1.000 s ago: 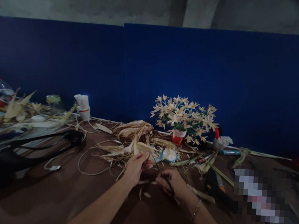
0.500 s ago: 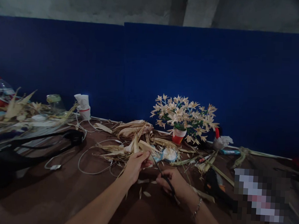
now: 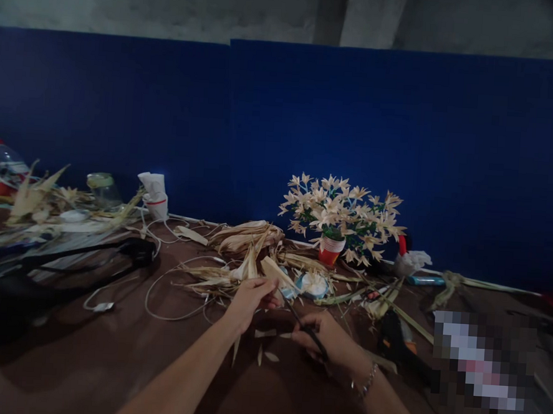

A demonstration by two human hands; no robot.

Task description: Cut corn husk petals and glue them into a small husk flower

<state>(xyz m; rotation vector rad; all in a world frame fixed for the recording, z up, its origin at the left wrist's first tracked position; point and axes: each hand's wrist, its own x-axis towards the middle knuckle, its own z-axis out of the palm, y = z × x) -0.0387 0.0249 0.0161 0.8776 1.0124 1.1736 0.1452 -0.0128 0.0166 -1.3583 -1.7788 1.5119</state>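
My left hand (image 3: 251,299) pinches a pale strip of dried corn husk (image 3: 277,274), which sticks up beyond the fingertips. In my right hand (image 3: 329,340) are dark scissors (image 3: 313,335), their blades pointing up and left towards the husk at my left fingers. Whether the blades touch the husk is hard to make out. Several small cut husk petals (image 3: 271,357) lie on the brown table just below my hands. Past my fingers sits a round blue-rimmed container (image 3: 313,285) heaped with pale husk pieces.
A pile of dried husks (image 3: 246,239) lies behind my left hand. Husk flowers stand in a red paper cup (image 3: 330,251). A black glue gun (image 3: 397,339) lies right of my right hand. White cables (image 3: 157,315) and a black strapped object (image 3: 89,273) are on the left.
The husk strip in my left hand has tipped slightly to the right. My right hand and the scissors have shifted a little. The table items look the same.
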